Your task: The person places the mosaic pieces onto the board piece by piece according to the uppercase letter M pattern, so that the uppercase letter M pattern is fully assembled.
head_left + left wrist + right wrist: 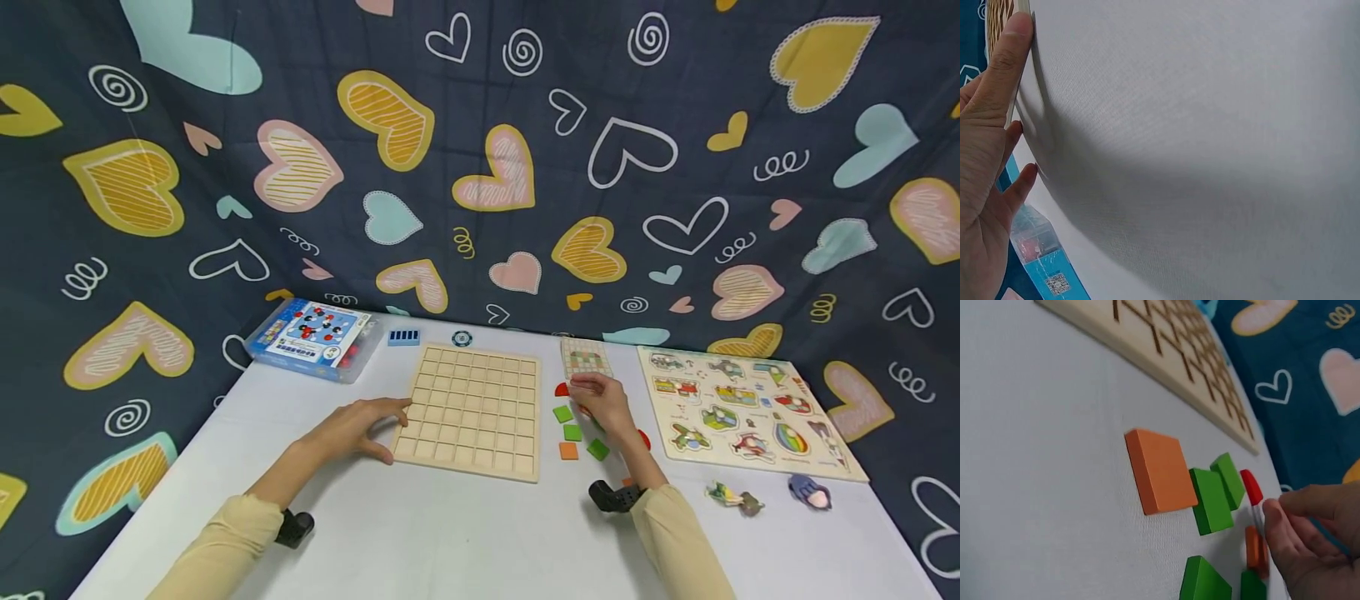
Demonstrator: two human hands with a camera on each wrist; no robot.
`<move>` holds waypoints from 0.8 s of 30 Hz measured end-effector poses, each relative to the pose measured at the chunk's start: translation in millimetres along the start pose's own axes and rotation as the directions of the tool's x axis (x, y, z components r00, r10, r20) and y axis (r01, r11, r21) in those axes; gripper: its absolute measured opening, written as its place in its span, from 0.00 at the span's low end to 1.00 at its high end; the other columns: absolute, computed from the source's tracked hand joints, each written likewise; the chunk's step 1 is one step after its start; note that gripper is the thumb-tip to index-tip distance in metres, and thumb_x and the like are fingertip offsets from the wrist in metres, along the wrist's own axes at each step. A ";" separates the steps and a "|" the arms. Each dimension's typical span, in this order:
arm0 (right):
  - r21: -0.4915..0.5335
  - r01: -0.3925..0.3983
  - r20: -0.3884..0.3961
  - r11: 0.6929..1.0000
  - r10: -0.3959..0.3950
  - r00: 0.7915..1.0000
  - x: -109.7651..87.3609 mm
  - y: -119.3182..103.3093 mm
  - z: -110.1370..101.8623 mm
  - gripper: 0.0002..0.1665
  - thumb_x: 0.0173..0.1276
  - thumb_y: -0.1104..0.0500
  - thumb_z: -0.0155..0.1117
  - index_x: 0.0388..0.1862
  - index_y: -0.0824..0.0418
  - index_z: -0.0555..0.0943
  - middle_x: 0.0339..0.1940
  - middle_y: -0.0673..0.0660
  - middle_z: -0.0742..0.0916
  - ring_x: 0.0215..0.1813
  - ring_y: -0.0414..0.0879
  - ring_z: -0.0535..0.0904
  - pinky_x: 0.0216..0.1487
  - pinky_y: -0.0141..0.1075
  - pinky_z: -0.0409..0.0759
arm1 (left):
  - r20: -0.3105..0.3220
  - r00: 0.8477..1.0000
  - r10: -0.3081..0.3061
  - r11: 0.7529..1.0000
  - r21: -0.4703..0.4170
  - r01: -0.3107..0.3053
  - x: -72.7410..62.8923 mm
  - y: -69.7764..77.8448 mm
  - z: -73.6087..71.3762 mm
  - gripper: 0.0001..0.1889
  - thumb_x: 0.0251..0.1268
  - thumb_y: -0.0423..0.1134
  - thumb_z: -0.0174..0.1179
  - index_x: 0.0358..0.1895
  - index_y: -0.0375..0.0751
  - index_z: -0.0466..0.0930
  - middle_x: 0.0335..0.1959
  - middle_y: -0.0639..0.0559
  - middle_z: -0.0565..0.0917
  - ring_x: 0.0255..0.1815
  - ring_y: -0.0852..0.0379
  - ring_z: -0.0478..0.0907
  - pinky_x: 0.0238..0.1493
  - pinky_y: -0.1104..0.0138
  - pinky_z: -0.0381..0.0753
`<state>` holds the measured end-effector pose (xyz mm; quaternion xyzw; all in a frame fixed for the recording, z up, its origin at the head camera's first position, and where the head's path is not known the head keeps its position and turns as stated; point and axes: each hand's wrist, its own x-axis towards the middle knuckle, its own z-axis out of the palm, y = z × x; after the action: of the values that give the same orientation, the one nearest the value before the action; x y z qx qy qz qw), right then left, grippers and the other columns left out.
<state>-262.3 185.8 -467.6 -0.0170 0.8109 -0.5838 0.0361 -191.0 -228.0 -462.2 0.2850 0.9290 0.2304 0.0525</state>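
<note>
A wooden grid board (472, 412) lies flat in the middle of the white table (450, 533). My left hand (360, 427) rests at its left edge with straight fingers, the thumb (1007, 59) laid along the board's side (1022, 6). My right hand (603, 402) hovers over loose coloured tiles to the right of the board, just below a pattern card (587, 360). Its fingers (1291, 540) are curled, one tip beside a red tile (1251, 486). An orange tile (1160, 470) and green tiles (1212, 501) lie close by. Whether the hand grips a tile is unclear.
A clear plastic box with a blue label (315, 337) sits at the back left, with a blue piece (403, 337) and a round token (462, 338) beside it. An animal peg puzzle (742, 408) lies on the right, two loose pieces (735, 498) in front. A heart-patterned curtain hangs behind.
</note>
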 end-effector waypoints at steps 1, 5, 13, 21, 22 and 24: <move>-0.036 0.008 -0.012 0.999 -0.008 1.000 1.8 -0.2 0.8 0.18 0.65 0.71 0.61 0.54 0.74 0.76 0.50 0.70 0.83 0.52 0.59 0.82 0.42 0.28 0.81 | 0.000 1.000 0.001 1.000 0.004 -0.001 0.0 -0.1 -0.1 0.26 0.39 0.53 0.74 0.45 0.52 0.79 0.66 0.46 0.73 0.65 0.43 0.69 0.57 0.46 0.74; -0.172 0.026 -0.027 0.985 -0.031 0.999 8.7 -0.5 5.0 0.18 0.61 0.74 0.63 0.51 0.74 0.78 0.48 0.69 0.85 0.48 0.58 0.83 0.43 0.34 0.83 | 0.009 1.000 -0.006 1.000 -0.005 0.006 0.1 0.7 -0.3 0.25 0.39 0.52 0.74 0.45 0.52 0.78 0.66 0.46 0.73 0.66 0.43 0.69 0.57 0.45 0.74; -0.324 0.129 0.059 0.937 -0.116 0.992 19.6 -0.6 12.4 0.16 0.58 0.75 0.65 0.47 0.72 0.80 0.44 0.67 0.86 0.44 0.57 0.84 0.44 0.42 0.83 | 0.002 1.000 -0.005 1.000 -0.010 0.005 -0.1 0.6 0.5 0.25 0.39 0.52 0.74 0.44 0.53 0.78 0.66 0.46 0.73 0.66 0.42 0.69 0.57 0.45 0.74; -0.317 0.195 0.061 0.928 -0.186 0.981 19.7 1.2 13.8 0.15 0.55 0.75 0.68 0.43 0.72 0.82 0.41 0.66 0.87 0.41 0.56 0.84 0.44 0.42 0.83 | 0.007 1.000 -0.015 1.000 -0.015 0.015 1.2 -0.9 0.2 0.25 0.37 0.53 0.74 0.43 0.54 0.78 0.66 0.46 0.73 0.65 0.42 0.69 0.54 0.42 0.74; -0.304 0.202 0.057 0.931 -0.194 0.979 19.5 1.8 14.5 0.15 0.55 0.75 0.68 0.43 0.72 0.82 0.40 0.66 0.87 0.40 0.56 0.85 0.43 0.42 0.83 | 0.007 1.000 -0.015 1.000 -0.014 0.015 1.4 -1.4 0.1 0.25 0.37 0.53 0.74 0.43 0.54 0.78 0.66 0.46 0.73 0.65 0.42 0.69 0.54 0.42 0.74; -0.278 0.214 0.046 0.936 -0.209 0.977 19.3 2.6 16.9 0.15 0.54 0.75 0.69 0.43 0.72 0.82 0.40 0.66 0.87 0.40 0.56 0.85 0.43 0.42 0.83 | 0.007 1.000 -0.016 1.000 -0.015 0.016 1.7 -2.1 -0.3 0.25 0.36 0.53 0.74 0.43 0.54 0.78 0.65 0.46 0.73 0.65 0.42 0.70 0.54 0.43 0.74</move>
<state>-280.2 169.4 -476.2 -0.1138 0.8788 -0.4628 -0.0232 -193.6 -228.7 -462.9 0.2781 0.9292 0.2359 0.0597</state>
